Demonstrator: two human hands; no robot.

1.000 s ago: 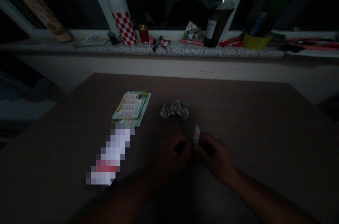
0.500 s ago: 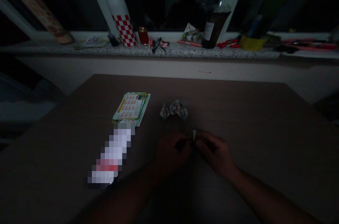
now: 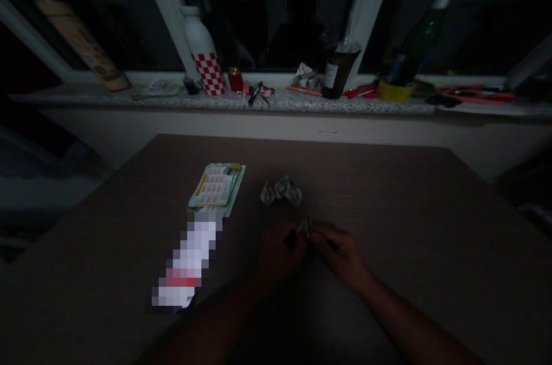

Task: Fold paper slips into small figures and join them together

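Observation:
Between both hands, just above the table (image 3: 409, 250), is a small folded piece of paper (image 3: 305, 226) with a pointed tip upward. My left hand (image 3: 282, 247) pinches its left side, and my right hand (image 3: 338, 247) pinches its right side with thumb and forefinger. Dim light hides the paper's lower part and some fingers. Just beyond the hands sit several small folded paper pieces (image 3: 282, 189) with printed patterns, grouped close together. Left of them lies a stack of printed calendar cards (image 3: 215, 188).
A blurred-out lit phone-like object (image 3: 190, 261) lies left of my left forearm. On the granite windowsill (image 3: 276, 102) stand a red-checked white bottle (image 3: 207, 60), a small red jar (image 3: 235, 80), a dark cup (image 3: 338, 72) and a green bottle (image 3: 425, 31).
More of the folded paper shows between my fingers, its pointed face now turned toward me. Both hands remain close together. The camera view has tilted up slightly.

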